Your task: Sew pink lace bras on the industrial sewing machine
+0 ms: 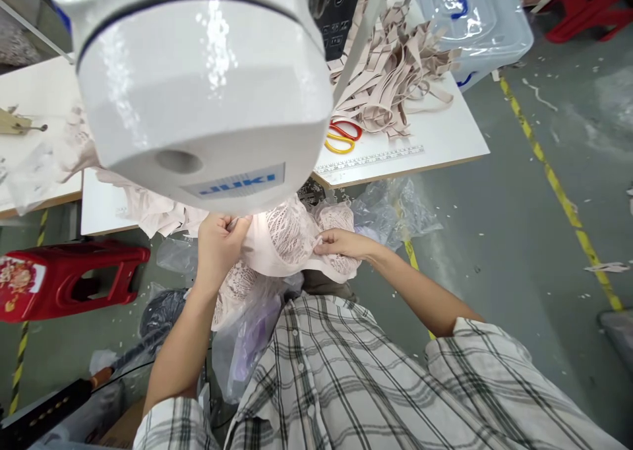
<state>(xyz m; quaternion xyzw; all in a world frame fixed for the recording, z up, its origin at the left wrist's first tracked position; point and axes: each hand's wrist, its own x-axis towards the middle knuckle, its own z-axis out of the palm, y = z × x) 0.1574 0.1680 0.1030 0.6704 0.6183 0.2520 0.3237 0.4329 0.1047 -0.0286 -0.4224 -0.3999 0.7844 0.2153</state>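
A pale pink lace garment piece (284,239) lies just under the white sewing machine head (198,87). My left hand (217,245) pinches its left edge beneath the machine. My right hand (343,244) grips its right lace edge. More pink lace fabric (153,209) trails off to the left along the table edge. The needle area is hidden by the machine head.
Beige straps (390,74) are piled on the white table (445,140) beside red and yellow scissors (343,136) and a ruler strip (370,160). A clear plastic bin (475,21) stands beyond. A red stool (64,278) is at left, plastic bags (395,209) on the floor.
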